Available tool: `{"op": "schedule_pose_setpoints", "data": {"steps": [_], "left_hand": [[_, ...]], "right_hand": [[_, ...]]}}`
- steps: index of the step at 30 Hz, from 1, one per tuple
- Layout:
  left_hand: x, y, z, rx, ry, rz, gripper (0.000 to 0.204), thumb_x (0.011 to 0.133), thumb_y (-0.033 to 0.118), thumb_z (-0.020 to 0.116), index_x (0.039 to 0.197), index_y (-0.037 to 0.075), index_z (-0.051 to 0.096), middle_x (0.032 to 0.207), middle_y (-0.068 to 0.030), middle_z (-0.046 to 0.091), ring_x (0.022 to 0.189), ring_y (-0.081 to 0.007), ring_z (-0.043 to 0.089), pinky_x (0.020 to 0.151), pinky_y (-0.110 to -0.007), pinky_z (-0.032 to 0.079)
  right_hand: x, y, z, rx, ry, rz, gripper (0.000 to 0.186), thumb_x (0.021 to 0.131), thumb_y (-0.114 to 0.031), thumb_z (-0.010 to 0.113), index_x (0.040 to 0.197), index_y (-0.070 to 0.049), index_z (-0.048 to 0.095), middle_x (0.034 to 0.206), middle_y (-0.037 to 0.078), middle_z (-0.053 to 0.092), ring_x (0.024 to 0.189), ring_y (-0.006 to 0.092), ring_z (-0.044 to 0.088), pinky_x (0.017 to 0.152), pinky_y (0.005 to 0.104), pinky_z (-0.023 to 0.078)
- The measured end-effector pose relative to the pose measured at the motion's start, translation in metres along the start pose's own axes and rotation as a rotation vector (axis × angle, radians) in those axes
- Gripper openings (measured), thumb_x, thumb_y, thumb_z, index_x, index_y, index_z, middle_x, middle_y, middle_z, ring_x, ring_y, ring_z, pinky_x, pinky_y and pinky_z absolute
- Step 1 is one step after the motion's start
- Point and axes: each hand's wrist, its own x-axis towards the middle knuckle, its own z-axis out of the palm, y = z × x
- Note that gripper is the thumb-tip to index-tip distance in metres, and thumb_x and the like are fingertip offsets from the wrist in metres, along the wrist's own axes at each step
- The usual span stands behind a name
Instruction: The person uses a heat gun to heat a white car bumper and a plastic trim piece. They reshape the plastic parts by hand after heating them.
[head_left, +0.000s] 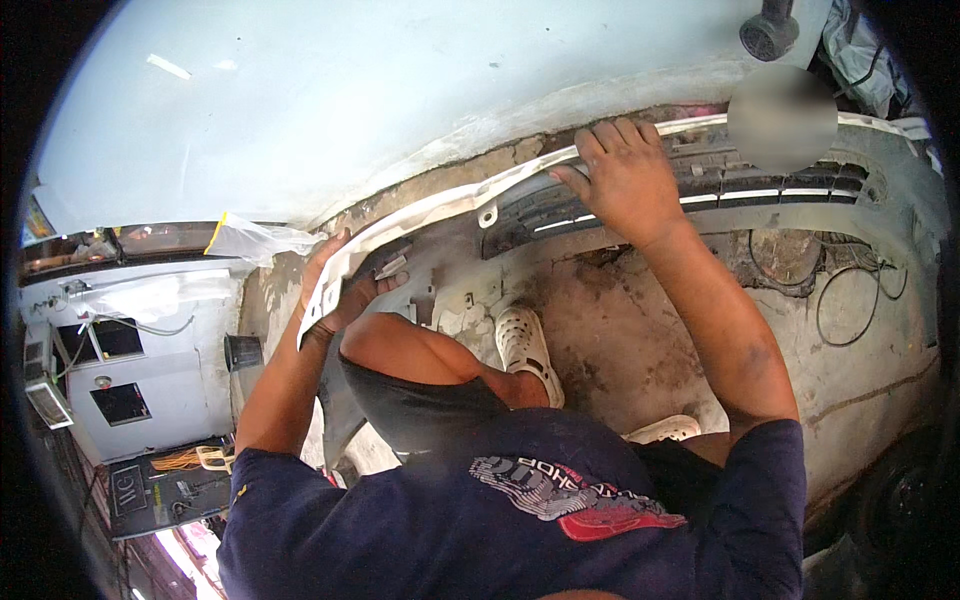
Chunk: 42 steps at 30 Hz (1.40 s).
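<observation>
A large car bumper (440,208) stands in front of me, its pale inner edge curving from the left up to the far right. Black grille slats (760,192) run along its inner side. My right hand (630,180) is closed over the top edge near the middle, with fingers over the far side and thumb on the near side. At the bumper's left end, my left hand (345,285) is wrapped round the edge, partly hidden behind it. A small pale piece (392,264) shows by its fingers; I cannot tell what it is.
Behind the bumper rises a pale wall (420,90). Clear plastic sheeting (262,240) hangs at the left, above a dark bucket (242,352). A thin black cable (822,305) loops on the stained concrete floor at right. My feet wear light clogs (522,345).
</observation>
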Motion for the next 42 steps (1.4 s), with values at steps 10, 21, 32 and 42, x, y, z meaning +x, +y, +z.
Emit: {"op": "schedule_pose_setpoints", "data": {"steps": [10, 21, 32, 42], "left_hand": [[-0.001, -0.050, 0.016, -0.166, -0.026, 0.116, 0.057, 0.113, 0.047, 0.048, 0.149, 0.006, 0.064, 0.149, -0.0141, 0.070, 0.146, -0.0462, 0.056, 0.112, -0.059, 0.054], [0.006, -0.046, 0.017, -0.692, -0.069, 0.389, 0.041, 0.103, 0.027, 0.063, 0.140, 0.008, 0.065, 0.144, -0.0155, 0.060, 0.116, -0.0375, 0.055, 0.084, -0.044, 0.053], [0.021, -0.049, 0.037, -0.737, -0.164, 0.382, 0.043, 0.106, 0.028, 0.063, 0.145, 0.010, 0.063, 0.139, -0.0152, 0.064, 0.113, -0.0363, 0.060, 0.088, -0.043, 0.055], [-0.017, -0.021, 0.008, 0.233, -0.029, 0.101, 0.100, 0.100, 0.065, 0.070, 0.168, -0.002, 0.039, 0.152, -0.0251, 0.062, 0.119, -0.0353, 0.071, 0.087, -0.038, 0.065]], "right_hand": [[0.021, -0.012, 0.019, 0.033, 0.043, 0.173, 0.048, 0.101, -0.055, 0.069, 0.099, -0.008, 0.075, 0.097, 0.010, 0.074, 0.103, 0.0292, 0.066, 0.099, 0.0475, 0.045], [-0.003, -0.025, 0.011, 0.065, 0.063, 0.176, 0.051, 0.097, -0.049, 0.078, 0.121, -0.004, 0.075, 0.120, 0.013, 0.076, 0.122, 0.0320, 0.066, 0.110, 0.0492, 0.043], [0.001, -0.029, 0.017, 0.010, 0.105, 0.169, 0.052, 0.094, -0.051, 0.078, 0.115, -0.004, 0.077, 0.117, 0.015, 0.077, 0.119, 0.0314, 0.066, 0.108, 0.0489, 0.044], [0.013, -0.057, -0.023, 0.068, -0.349, -0.086, 0.063, 0.101, -0.060, 0.067, 0.128, -0.004, 0.074, 0.125, 0.018, 0.076, 0.125, 0.0348, 0.067, 0.114, 0.0643, 0.039]]}}
